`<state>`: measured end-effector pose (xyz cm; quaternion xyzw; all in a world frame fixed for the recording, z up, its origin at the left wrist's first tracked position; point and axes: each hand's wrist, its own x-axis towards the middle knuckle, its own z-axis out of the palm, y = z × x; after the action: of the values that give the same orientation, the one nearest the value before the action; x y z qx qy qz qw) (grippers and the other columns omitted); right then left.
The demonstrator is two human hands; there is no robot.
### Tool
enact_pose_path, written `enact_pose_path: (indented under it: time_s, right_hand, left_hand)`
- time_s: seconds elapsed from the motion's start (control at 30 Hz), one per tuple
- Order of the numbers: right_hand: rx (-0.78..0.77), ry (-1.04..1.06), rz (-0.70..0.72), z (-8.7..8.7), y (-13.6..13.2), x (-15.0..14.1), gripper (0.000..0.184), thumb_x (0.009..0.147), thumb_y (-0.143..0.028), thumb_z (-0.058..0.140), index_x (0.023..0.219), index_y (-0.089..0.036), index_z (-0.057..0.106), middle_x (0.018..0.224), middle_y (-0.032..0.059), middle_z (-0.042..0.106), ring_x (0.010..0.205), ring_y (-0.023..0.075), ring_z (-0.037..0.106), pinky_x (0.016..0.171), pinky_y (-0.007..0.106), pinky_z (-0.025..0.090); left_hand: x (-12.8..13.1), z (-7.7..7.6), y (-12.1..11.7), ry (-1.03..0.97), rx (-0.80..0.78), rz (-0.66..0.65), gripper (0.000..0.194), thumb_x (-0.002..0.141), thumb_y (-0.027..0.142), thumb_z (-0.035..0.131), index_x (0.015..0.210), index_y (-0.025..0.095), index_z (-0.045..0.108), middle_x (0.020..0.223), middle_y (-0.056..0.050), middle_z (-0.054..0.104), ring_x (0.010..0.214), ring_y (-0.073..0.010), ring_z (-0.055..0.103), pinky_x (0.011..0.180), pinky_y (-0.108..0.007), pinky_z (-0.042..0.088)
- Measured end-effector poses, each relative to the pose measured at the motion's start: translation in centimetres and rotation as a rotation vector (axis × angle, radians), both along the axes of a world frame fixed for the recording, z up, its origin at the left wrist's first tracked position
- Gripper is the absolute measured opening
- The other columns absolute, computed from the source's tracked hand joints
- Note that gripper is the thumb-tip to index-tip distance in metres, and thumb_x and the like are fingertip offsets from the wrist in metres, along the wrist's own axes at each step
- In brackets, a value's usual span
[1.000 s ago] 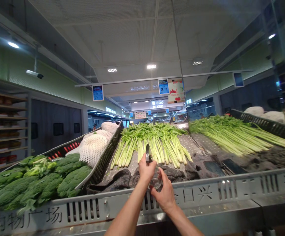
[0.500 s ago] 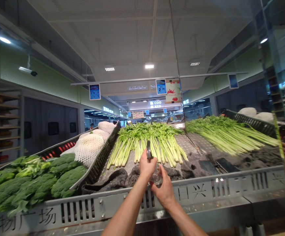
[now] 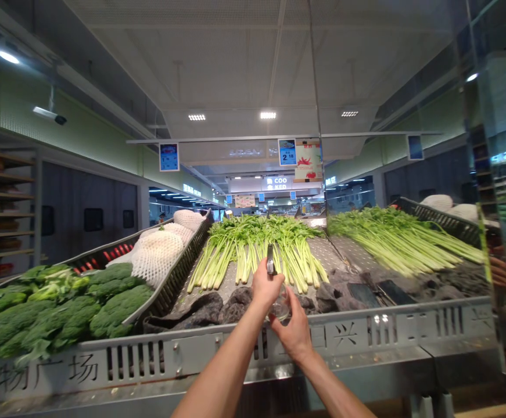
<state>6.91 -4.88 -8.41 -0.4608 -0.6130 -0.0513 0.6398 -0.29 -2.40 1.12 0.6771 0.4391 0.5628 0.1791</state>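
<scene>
Black-topped clear container (image 3: 282, 307) in our two-handed hold

Our left hand (image 3: 266, 285) is curled round the upper part of the container, its fingers bent in, and the black top piece (image 3: 271, 260) stands up just above it. Most of that hand's fingertips are hidden from us, so we cannot tell exactly where each one presses. Our right hand (image 3: 295, 328) is partly open in a C shape, lower and to the right, with its fingers along the far right side of the clear body and the thumb on the near side. We hold the container between the two, in front of the grey slatted rail (image 3: 204, 348) and the dark crumpled cloth (image 3: 235, 305). Glare and our own grip blur its outline, and we cannot make out any contents.

Beyond our hands, celery (image 3: 257, 252) lies fanned on a dimpled metal surface (image 3: 320, 252), leaves to the back, and shows again in the mirror (image 3: 392, 174) at the right. To our left we see broccoli (image 3: 61, 307) and produce in white foam netting (image 3: 159, 253).
</scene>
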Motion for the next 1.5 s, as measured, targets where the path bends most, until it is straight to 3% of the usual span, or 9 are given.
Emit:
enact_pose_path:
  time_s: [0.27, 0.43, 0.8, 1.13, 1.5]
  right_hand:
    - [0.022, 0.017, -0.014, 0.0, 0.3, 1.2, 0.065, 0.061, -0.028, 0.054, 0.12, -0.01, 0.032, 0.108, 0.0126, 0.051, 0.096, 0.022, 0.049, 0.082, 0.035, 0.041]
    - [0.044, 0.001, -0.023, -0.2, 0.2, 2.0, 0.064, 0.062, -0.028, 0.054, 0.12, -0.011, 0.033, 0.11, 0.0126, 0.05, 0.097, 0.0216, 0.05, 0.082, 0.035, 0.042]
    - [0.045, -0.016, -0.071, 0.2, -0.2, 3.9, 0.064, 0.062, -0.027, 0.053, 0.121, -0.011, 0.035, 0.112, 0.0122, 0.05, 0.099, 0.0221, 0.049, 0.083, 0.035, 0.041]
    - [0.033, 0.05, -0.094, -0.3, -0.4, 5.1, 0.063, 0.062, -0.028, 0.054, 0.12, -0.011, 0.036, 0.113, 0.0129, 0.049, 0.1, 0.0236, 0.049, 0.081, 0.037, 0.043]
    - [0.043, 0.07, -0.171, -0.8, -1.2, 7.4, 0.063, 0.065, -0.034, 0.053, 0.12, -0.011, 0.033, 0.114, 0.014, 0.048, 0.103, 0.0241, 0.046, 0.084, 0.038, 0.04]
  left_hand:
    - [1.2, 1.0, -0.9, 0.088, 0.073, -0.005, 0.017, 0.058, 0.02, 0.051, 0.075, 0.018, 0.049, 0.059, 0.004, 0.048, 0.052, -0.0091, 0.043, 0.049, -0.019, 0.03]
    - [1.8, 0.9, -1.0, 0.046, 0.027, 0.018, 0.015, 0.058, 0.02, 0.051, 0.073, 0.019, 0.047, 0.057, 0.004, 0.047, 0.051, -0.009, 0.043, 0.049, -0.019, 0.03]
    - [3.8, 0.4, 0.1, 0.021, 0.022, -0.079, 0.02, 0.057, 0.018, 0.051, 0.077, 0.019, 0.048, 0.058, 0.004, 0.046, 0.05, -0.0084, 0.041, 0.046, -0.018, 0.028]
    - [5.6, 0.8, -0.4, 0.108, -0.046, -0.031, 0.024, 0.057, 0.019, 0.053, 0.081, 0.018, 0.051, 0.064, 0.001, 0.053, 0.054, -0.0109, 0.045, 0.049, -0.021, 0.03]
    - [7.9, 0.7, -1.9, 0.088, 0.054, -0.158, 0.023, 0.057, 0.016, 0.051, 0.08, 0.019, 0.049, 0.065, 0.003, 0.052, 0.054, -0.0095, 0.042, 0.047, -0.019, 0.027]
